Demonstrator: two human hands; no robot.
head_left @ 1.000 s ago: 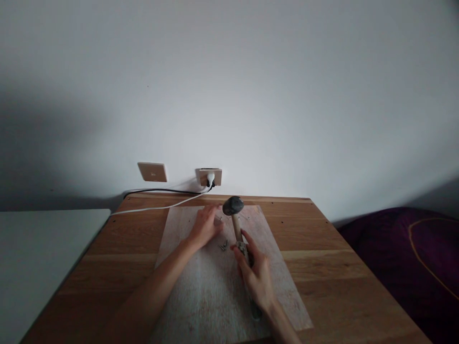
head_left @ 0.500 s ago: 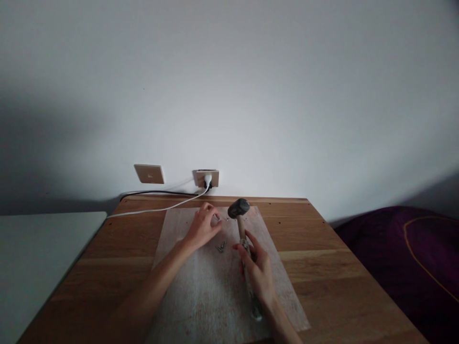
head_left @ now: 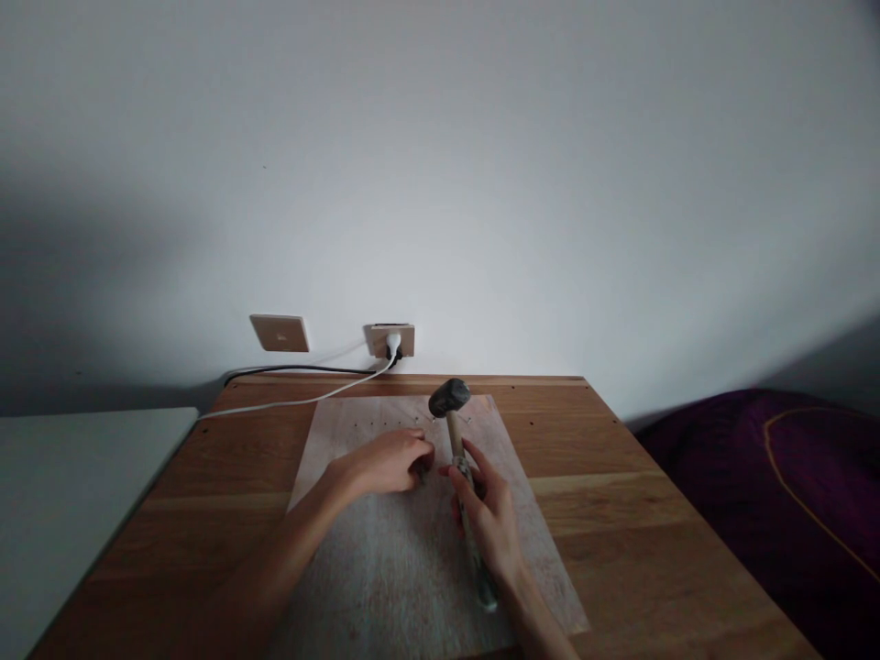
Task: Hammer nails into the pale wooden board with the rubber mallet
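Note:
My right hand (head_left: 487, 513) is closed round the handle of a hammer (head_left: 450, 398), whose dark head points up and away above the board. My left hand (head_left: 395, 461) is lowered to the pale wooden board (head_left: 385, 568), fingers curled down over the spot where small metal nails lie. The fingers cover that little pile, so what they pinch is hidden. Beyond the hands, several small nails (head_left: 416, 420) stand in a row near the board's far edge, some of them only dark dots.
The board lies on a wooden table (head_left: 619, 541) against a white wall. A white cable (head_left: 302, 403) and a black one run to a wall socket (head_left: 405, 340). On the left stands a white surface (head_left: 82, 513); on the right is dark purple fabric (head_left: 729, 467).
My left hand has moved down and toward me, from near the nail row onto the loose nails, its fingers curling in. The hammer stays almost where it was in my right hand.

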